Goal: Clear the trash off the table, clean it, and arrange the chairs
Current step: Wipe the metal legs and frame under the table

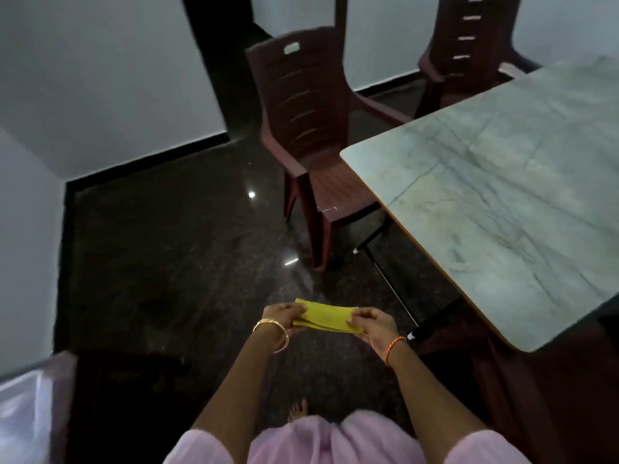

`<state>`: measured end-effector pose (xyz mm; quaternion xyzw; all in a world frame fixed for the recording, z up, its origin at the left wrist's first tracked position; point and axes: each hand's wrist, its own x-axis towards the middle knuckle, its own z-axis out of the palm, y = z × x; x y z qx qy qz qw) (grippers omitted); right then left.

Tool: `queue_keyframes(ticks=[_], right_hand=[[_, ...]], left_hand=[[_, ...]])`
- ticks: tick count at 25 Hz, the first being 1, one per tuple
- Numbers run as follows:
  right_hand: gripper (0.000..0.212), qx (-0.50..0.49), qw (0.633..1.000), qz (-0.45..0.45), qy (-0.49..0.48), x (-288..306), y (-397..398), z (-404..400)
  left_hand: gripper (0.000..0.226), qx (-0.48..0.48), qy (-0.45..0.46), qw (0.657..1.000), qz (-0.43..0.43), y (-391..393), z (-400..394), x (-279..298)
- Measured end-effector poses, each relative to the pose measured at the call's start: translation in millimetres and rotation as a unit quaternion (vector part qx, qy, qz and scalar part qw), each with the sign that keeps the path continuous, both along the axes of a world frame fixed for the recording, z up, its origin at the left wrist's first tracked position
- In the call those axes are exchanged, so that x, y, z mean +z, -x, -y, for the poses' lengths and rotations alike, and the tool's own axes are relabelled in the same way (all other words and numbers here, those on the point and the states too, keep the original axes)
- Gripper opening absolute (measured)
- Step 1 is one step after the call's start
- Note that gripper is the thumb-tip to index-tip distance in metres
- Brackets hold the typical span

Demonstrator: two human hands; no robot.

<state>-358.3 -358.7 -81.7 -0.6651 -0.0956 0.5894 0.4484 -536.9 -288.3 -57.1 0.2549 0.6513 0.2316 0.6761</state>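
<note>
A folded yellow cloth [326, 317] is held flat between both hands, above the dark floor and left of the table. My left hand [283, 317] pinches its left end and my right hand [371, 328] pinches its right end. The pale marble-patterned table [522, 195] fills the right side, and its top shows only faint streaks. A brown plastic chair [311, 135] stands at the table's left end, angled away from it. A second brown chair [469, 51] stands at the far side.
Dark polished floor [174, 256] spreads to the left. White walls with black skirting close the room, with a dark doorway [221, 61] behind the chair. A translucent plastic-covered object [23, 410] sits at the lower left. Black table legs [378, 236] run under the table edge.
</note>
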Motion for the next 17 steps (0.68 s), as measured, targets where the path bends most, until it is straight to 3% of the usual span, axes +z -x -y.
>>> queue_keyframes(ticks=[5, 8, 11, 17], right_hand=[[0.032, -0.173, 0.983, -0.032, 0.058, -12, -19, -60], [0.009, -0.242, 0.961, -0.119, 0.066, -23, -43, -83], [0.033, -0.246, 0.951, -0.176, 0.068, -33, -65, -93], [0.028, -0.148, 0.965, -0.213, 0.031, -27, -82, -126]], left_hand=[[0.048, -0.138, 0.013, 0.99, 0.008, -50, -96, -5], [0.049, -0.237, 0.017, 0.971, -0.024, -94, -140, -17], [0.049, -0.354, -0.001, 0.932, -0.08, -125, -175, -19], [0.052, -0.541, 0.023, 0.837, -0.073, -174, -214, -18]])
